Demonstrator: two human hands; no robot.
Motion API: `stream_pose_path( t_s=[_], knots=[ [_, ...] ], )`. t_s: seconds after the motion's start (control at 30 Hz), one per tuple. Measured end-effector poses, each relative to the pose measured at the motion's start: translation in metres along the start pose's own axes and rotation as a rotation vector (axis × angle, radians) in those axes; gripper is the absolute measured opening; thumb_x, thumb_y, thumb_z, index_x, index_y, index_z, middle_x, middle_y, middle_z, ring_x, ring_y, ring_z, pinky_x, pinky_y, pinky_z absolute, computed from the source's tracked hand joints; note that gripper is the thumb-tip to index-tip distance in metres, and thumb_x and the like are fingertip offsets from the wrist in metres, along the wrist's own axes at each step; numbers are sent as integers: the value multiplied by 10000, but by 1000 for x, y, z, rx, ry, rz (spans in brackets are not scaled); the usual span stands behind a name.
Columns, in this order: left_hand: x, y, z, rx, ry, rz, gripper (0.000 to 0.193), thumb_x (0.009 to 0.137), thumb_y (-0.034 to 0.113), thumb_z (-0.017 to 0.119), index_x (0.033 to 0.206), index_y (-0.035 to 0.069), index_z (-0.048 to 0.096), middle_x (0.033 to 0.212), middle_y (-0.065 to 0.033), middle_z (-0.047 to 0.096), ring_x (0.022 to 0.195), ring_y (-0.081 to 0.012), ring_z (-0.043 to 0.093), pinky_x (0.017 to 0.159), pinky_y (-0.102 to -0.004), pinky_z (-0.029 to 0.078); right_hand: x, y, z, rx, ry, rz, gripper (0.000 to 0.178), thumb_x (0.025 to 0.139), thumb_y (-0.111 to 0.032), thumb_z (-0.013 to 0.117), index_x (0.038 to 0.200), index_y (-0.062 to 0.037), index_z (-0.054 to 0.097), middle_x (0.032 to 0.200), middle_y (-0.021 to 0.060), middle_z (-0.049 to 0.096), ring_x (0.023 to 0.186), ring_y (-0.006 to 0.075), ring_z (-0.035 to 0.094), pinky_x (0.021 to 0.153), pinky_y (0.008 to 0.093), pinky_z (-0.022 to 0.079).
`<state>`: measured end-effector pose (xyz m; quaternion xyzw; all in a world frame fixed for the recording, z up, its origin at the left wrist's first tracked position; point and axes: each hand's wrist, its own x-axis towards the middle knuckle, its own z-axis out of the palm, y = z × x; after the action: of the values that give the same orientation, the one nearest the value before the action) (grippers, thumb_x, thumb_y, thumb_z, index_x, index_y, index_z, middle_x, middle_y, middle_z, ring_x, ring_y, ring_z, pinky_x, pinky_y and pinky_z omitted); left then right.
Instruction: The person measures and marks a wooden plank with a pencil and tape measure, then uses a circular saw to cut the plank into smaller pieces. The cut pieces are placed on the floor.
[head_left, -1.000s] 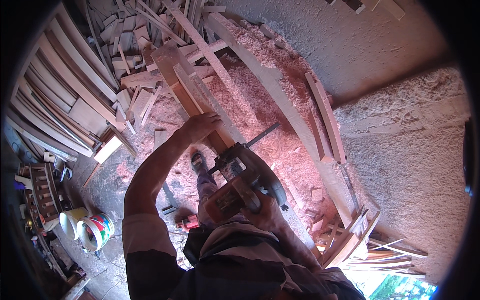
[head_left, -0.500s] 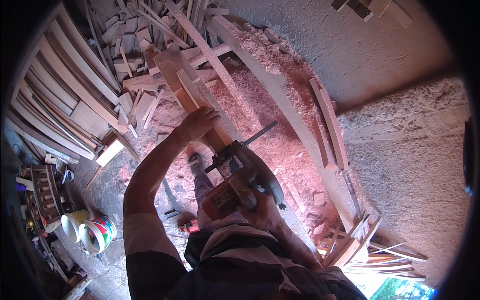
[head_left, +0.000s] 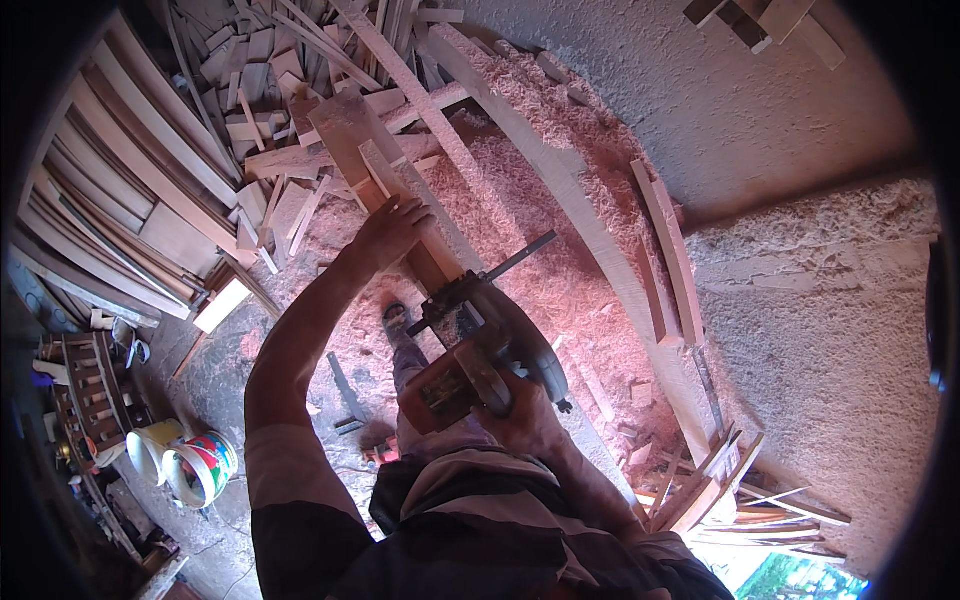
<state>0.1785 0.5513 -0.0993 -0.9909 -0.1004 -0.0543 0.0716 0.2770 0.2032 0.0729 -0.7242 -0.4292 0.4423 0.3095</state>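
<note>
My right hand (head_left: 528, 418) is closed round the rear handle of a circular saw (head_left: 470, 365), whose blade guard lies on the right side. A straight metal guide bar (head_left: 520, 257) sticks out sideways from its front. The saw's front meets the near end of a reddish wooden board (head_left: 434, 262), which runs away from me toward the upper left. Farther along, my left hand (head_left: 393, 234) grips this board, fingers laid over its top. A thin wooden strip (head_left: 378, 165) lies along the board just past the fingers. The blade itself is hidden.
Long planks (head_left: 150, 120) are stacked at the left, with a heap of offcuts (head_left: 260, 70) at the far side. Sawdust and shavings (head_left: 560, 270) cover the floor at right beside a long beam (head_left: 540, 165). Two buckets (head_left: 205, 470) stand at lower left. My foot (head_left: 397, 318) is below the board.
My left hand has slid slightly farther along the board, its fingers more spread. The saw has shifted a little forward with my right hand still on the handle.
</note>
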Motion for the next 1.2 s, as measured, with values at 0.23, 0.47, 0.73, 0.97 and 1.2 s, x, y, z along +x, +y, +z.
stream_pose_path(
  t_s=[0.23,0.47,0.73,0.97,1.2],
  knots=[
    [4,-20,4,-25,-96,-4,555,881,179,635,1422,125,525,1498,-33,524,1427,-211,437,1200,-450,315,17,-4,5,25,0,34,542,826,-204,774,1316,-33,619,990,221,729,930,313,737,812,411,560],
    [7,-39,2,8,-38,-18,412,953,192,568,1364,164,577,1450,6,566,1409,-177,459,1186,-464,341,36,-9,9,2,30,-38,529,822,-194,765,1305,-28,625,982,218,725,912,295,734,790,413,556],
    [8,-62,11,-1,-32,-18,431,936,184,590,1367,171,574,1453,13,562,1403,-175,462,1186,-463,345,57,-20,12,-4,25,-43,566,818,-187,761,1337,-26,606,1022,228,726,970,314,733,835,416,554],
    [10,-79,13,10,-54,-3,446,939,183,586,1384,181,558,1435,22,572,1401,-166,463,1198,-453,331,73,-32,12,-9,32,-45,561,813,-202,775,1319,-18,616,999,236,730,948,315,740,827,412,557],
    [11,-90,10,-73,-63,48,430,934,166,581,1364,164,565,1423,25,572,1399,-165,466,1204,-422,326,86,-40,14,-21,23,-11,488,826,-203,773,1252,-7,641,936,225,728,869,300,741,770,415,557]
  ],
)
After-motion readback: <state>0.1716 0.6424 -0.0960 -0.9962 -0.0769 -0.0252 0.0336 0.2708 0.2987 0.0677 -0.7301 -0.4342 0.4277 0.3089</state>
